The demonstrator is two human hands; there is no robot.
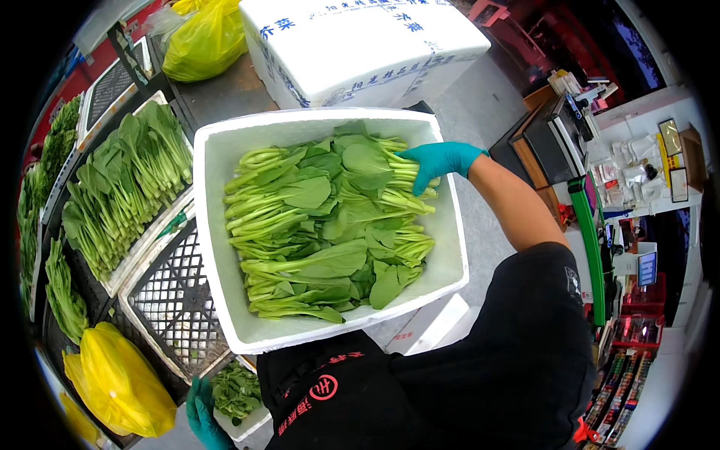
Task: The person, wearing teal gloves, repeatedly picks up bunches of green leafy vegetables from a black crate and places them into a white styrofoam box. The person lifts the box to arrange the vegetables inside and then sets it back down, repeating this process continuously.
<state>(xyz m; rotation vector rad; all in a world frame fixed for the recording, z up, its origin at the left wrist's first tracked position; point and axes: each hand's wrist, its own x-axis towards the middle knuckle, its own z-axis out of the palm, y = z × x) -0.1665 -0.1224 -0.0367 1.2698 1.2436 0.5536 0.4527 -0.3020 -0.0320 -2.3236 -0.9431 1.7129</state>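
Observation:
A white foam box [332, 340] full of leafy greens [337, 225] stands before me, their pale stems turned to both sides and their leaves meeting in the middle. My right hand [441, 163], in a teal glove, reaches over the box's right wall with its fingers around stems at the upper right. My left hand [202, 416], gloved too, hangs low beside a smaller white box of greens [236, 391]; its fingers point up, and I see nothing in it. A black apron with red writing covers my front.
Left of the box lies a black plastic grid tray [188, 298]; beyond it is a display row of greens [126, 185]. Yellow bags [121, 382] sit lower left and upper left. A closed white foam box [365, 50] stands behind. Shelves and a counter are at right.

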